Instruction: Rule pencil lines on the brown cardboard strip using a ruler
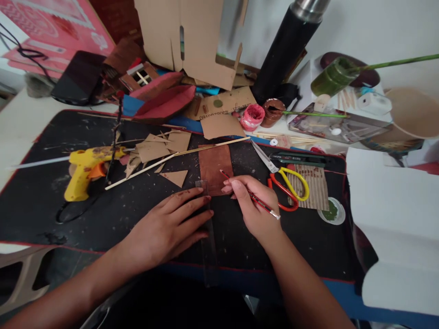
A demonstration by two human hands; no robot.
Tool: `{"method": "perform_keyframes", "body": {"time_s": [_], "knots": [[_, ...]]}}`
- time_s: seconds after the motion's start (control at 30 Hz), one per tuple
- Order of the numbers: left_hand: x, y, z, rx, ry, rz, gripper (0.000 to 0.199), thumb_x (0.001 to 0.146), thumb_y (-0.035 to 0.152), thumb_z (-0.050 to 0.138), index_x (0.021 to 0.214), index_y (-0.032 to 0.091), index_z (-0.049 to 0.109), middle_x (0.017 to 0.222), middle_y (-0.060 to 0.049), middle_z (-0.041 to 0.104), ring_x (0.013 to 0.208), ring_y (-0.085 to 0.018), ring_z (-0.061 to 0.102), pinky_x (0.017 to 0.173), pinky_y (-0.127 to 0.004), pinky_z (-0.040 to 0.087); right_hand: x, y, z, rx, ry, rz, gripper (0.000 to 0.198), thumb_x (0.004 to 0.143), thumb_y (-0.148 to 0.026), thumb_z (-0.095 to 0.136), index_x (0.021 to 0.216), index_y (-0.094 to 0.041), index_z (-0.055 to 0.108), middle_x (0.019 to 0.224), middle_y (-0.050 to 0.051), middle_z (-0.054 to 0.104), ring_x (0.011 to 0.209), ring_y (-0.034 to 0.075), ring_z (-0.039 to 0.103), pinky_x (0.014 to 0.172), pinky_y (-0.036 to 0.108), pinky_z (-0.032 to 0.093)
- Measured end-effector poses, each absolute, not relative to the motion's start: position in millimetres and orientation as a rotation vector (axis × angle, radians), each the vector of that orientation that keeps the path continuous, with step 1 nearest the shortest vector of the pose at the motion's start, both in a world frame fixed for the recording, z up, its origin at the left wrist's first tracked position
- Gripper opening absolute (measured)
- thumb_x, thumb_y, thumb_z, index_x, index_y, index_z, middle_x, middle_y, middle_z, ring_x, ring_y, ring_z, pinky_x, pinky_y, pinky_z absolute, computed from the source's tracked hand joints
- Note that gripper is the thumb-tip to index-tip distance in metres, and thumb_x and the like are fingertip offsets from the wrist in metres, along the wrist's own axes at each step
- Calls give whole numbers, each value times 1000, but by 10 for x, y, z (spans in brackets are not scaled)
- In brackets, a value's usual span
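A brown-painted piece of cardboard (pixel 215 160) lies on the black mat in front of me. My left hand (pixel 171 224) rests flat, fingers stretched out, with the fingertips on a clear ruler (pixel 207 246). The ruler's far end overlaps the near left part of the brown piece, and its other end reaches over the mat's front edge. My right hand (pixel 255 201) is closed around a red and black pencil (pixel 258 201). The pencil's tip is over the right side of the brown piece; whether it touches cannot be made out.
A yellow glue gun (pixel 82 171) and cardboard scraps (pixel 154 148) lie left on the mat (pixel 137 205), with a long thin stick (pixel 147 173) across. Scissors (pixel 274 169), corrugated cardboard (pixel 313 187) and a green paint lid (pixel 334 212) are right. Paint jars (pixel 253 117) and a black flask (pixel 286 50) stand behind.
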State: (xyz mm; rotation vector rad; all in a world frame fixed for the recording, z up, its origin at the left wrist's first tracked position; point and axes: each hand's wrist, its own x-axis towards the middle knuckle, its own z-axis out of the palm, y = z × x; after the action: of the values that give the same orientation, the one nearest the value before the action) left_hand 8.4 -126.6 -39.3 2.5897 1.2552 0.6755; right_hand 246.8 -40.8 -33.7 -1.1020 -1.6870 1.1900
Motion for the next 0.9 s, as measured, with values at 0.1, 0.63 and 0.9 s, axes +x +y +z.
{"method": "perform_keyframes", "body": {"time_s": [0.1,0.63,0.9], "knots": [[80,-1258,-379,2586,1243,669,34,109,31,70,140,17,72,149,-13,73,151,-34,59,119,-51,59,2472,-413,-341,-1124,-1687,1194,22,114,-34,62,106,-25,81,96,3,86,88,20,83,83,35,67],[62,-1222,-370,2592,1208,633,32,112,31,64,141,19,71,153,-10,72,153,-32,59,121,-50,59,2460,-399,-339,-1144,-1698,1172,24,113,-35,62,104,-24,82,93,4,86,85,20,82,80,35,68],[71,-1219,-371,2579,1210,626,33,110,30,68,141,18,72,153,-12,72,153,-33,59,122,-51,58,2467,-394,-332,-1125,-1699,1182,24,114,-36,62,103,-25,81,94,4,86,87,20,82,83,36,68]]}}
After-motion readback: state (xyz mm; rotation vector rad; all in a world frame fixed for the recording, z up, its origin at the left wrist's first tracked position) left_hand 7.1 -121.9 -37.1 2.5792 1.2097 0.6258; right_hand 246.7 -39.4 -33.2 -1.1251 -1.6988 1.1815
